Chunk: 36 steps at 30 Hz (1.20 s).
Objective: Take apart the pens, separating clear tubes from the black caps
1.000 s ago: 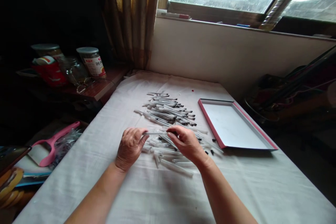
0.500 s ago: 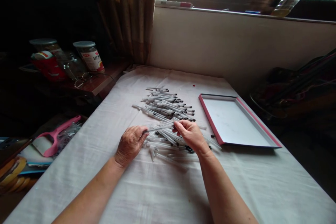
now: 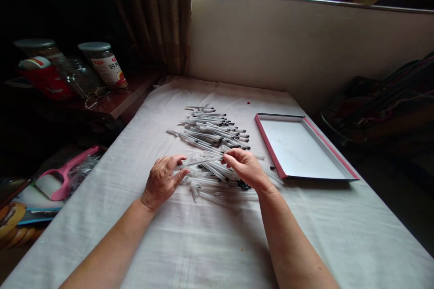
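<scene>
Presently, the right hand (image 3: 244,167) was pinching one end of a slim clear pen (image 3: 204,161) between its thumb and fingers. The left hand (image 3: 164,178) was spread, with its thumb apart from the forefinger, and the other end of the pen pointed into this gap; whether it touched the skin, I could not tell. The pen was above the table, just over a heap of clear plastic parts (image 3: 217,185), and below the right hand lay a small group of black pieces (image 3: 243,184). Farther from the person, many pens with black ends (image 3: 217,133) lay together, most of these ends toward the right. At the right side, a shallow pink-edged tray (image 3: 301,149) rested on the pale tablecloth (image 3: 203,244). To the left, a lidded jar (image 3: 107,70) and eyeglasses (image 3: 91,102) stood upon a dark wooden surface (image 3: 124,101).
</scene>
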Each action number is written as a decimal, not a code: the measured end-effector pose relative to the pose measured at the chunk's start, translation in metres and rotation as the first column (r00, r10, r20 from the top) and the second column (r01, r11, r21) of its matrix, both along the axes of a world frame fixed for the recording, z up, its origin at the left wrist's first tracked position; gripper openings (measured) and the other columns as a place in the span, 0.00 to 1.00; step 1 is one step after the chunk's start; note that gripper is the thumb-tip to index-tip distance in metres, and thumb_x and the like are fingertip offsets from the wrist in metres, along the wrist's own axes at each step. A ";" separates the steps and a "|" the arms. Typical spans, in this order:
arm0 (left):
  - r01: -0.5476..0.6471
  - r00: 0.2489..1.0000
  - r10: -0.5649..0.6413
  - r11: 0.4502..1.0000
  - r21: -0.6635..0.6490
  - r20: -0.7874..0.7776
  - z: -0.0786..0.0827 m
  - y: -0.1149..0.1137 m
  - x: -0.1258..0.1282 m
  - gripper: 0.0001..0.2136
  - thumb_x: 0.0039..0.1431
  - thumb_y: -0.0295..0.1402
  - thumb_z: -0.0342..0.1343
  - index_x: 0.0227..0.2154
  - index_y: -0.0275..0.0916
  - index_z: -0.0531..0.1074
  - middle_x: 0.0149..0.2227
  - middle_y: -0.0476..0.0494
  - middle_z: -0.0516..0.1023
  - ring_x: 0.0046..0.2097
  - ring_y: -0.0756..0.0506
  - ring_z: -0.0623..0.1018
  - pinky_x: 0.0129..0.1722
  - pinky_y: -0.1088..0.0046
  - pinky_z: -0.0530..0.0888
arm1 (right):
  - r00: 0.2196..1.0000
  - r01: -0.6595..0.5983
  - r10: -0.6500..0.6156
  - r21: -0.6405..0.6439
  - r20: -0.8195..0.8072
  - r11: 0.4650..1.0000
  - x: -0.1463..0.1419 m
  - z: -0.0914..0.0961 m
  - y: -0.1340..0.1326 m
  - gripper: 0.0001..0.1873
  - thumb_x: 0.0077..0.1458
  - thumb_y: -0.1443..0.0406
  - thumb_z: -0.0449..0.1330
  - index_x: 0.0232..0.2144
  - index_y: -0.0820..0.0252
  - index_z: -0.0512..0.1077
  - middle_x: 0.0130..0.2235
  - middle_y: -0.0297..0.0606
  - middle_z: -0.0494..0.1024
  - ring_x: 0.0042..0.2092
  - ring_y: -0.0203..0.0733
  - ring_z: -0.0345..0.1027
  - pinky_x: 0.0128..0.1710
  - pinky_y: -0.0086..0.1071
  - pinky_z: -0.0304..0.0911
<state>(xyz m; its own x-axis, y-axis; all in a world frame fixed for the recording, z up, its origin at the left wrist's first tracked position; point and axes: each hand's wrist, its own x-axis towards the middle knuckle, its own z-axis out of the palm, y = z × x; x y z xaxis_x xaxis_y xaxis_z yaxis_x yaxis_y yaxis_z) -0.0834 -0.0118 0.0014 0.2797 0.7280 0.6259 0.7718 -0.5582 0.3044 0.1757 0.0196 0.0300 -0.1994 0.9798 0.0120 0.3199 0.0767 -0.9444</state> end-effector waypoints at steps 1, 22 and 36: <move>0.002 1.000 -0.002 1.000 0.011 0.013 0.000 0.000 0.000 0.12 0.66 0.42 0.50 0.43 0.40 0.71 0.36 0.44 0.80 0.37 0.45 0.79 0.40 0.68 0.73 | 1.000 0.007 -0.007 -0.007 0.028 1.000 0.001 0.001 0.000 0.15 0.52 0.55 0.58 0.27 0.60 0.75 0.28 0.38 0.80 0.29 0.37 0.69 0.32 0.31 0.64; 0.010 0.995 0.000 0.996 -0.093 0.101 -0.005 0.000 -0.001 0.12 0.65 0.41 0.51 0.42 0.40 0.72 0.36 0.44 0.80 0.35 0.46 0.79 0.37 0.72 0.76 | 0.999 -0.037 0.034 -0.090 -0.029 0.995 0.010 0.011 0.000 0.15 0.48 0.54 0.62 0.28 0.61 0.75 0.29 0.37 0.80 0.29 0.36 0.69 0.32 0.30 0.66; 0.016 0.993 -0.002 0.993 -0.119 0.116 -0.002 -0.001 0.001 0.14 0.66 0.43 0.50 0.47 0.42 0.70 0.39 0.45 0.79 0.36 0.47 0.79 0.39 0.72 0.76 | 0.998 -0.032 0.028 -0.082 -0.055 0.996 0.011 0.009 0.000 0.16 0.48 0.53 0.61 0.29 0.60 0.75 0.30 0.38 0.80 0.30 0.37 0.70 0.32 0.31 0.65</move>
<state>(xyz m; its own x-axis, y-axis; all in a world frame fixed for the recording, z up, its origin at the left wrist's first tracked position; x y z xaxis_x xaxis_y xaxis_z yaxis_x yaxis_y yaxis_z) -0.0828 -0.0128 -0.0011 0.2175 0.7975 0.5627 0.7231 -0.5189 0.4559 0.1867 0.0200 0.0386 -0.2297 0.9716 -0.0571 0.2669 0.0065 -0.9637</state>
